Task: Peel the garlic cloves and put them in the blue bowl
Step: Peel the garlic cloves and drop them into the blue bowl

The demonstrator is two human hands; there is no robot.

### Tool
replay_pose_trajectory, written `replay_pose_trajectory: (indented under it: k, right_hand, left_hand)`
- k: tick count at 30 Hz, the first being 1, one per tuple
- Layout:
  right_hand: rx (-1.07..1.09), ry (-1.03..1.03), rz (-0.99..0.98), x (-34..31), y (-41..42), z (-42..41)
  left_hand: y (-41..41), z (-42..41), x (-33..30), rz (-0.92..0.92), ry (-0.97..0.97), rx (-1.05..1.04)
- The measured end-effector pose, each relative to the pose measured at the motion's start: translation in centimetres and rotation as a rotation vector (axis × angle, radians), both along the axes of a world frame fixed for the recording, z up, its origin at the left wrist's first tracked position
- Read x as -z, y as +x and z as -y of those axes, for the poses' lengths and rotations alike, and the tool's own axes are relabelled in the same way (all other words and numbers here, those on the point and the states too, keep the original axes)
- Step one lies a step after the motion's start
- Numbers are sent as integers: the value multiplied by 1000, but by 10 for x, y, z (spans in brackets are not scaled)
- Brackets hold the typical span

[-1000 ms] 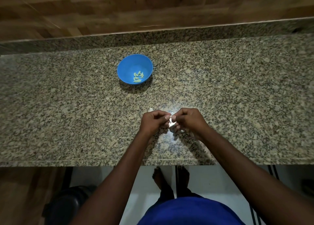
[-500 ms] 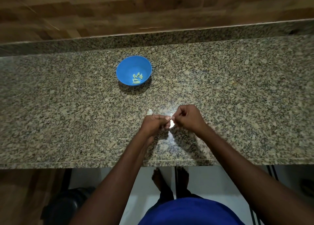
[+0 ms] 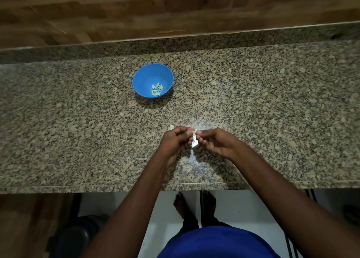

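both hands stayed together near the front edge of the table, barely shifted from half a second earlier. left hand fingers curled round a garlic clove, right hand fingers pinching its skin at the top; more white showed between them than before, so peeling looked underway, not finished. another pale bit lay just behind the left hand. blue bowl sat well apart, farther back, several peeled cloves already inside.
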State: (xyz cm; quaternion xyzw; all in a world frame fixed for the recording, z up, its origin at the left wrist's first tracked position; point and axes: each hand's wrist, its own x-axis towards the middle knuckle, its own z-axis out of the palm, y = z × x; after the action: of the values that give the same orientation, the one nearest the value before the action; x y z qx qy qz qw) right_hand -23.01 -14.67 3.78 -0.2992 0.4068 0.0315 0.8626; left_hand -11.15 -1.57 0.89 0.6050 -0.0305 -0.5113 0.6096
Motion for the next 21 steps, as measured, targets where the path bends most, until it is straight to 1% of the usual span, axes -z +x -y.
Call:
replay_pose_trajectory:
  k: [1,4,5,6,7,8,9,11,12,13,14,15,17,21]
  right_hand:
    - [-47,-214,-46,1,0,-1]
    - [-199,-953,-162,7,4,-7]
    - [-224,-1126,-191,9,6,-9]
    - [-226,-1230,-207,10,6,-12]
    - [-214,-1264,-211,11,7,-14]
    - [-177,-1205,-199,10,7,-14]
    - [-114,-1046,-176,8,6,-14]
    - [32,-600,-138,3,6,-11]
    - [78,-425,-140,2,5,-8]
    - [97,-314,-149,3,4,-4]
    - [100,-252,-149,4,3,-1]
    - [89,-233,-145,6,3,1]
    - [56,-286,-147,9,0,3]
    - [11,-383,-152,12,0,-3]
  left_hand:
    - [0,-1,2,7,29,2]
    - [-4,-1,2,16,96,-32]
    - [-5,1,1,8,98,-54]
    - [-5,1,-1,-2,94,-74]
    - [-5,3,-2,-15,81,-89]
    - [-4,3,-3,-27,60,-94]
    - [-3,2,-3,-30,39,-92]
    - [-1,0,-2,-10,2,-78]
    - [1,-2,-1,5,-13,-72]
    - [2,-3,0,24,-24,-62]
    - [3,-4,0,47,-29,-44]
    - [5,-5,1,75,-28,-21]
    - [7,-6,1,158,7,32]
    - [8,-8,10,440,149,136]
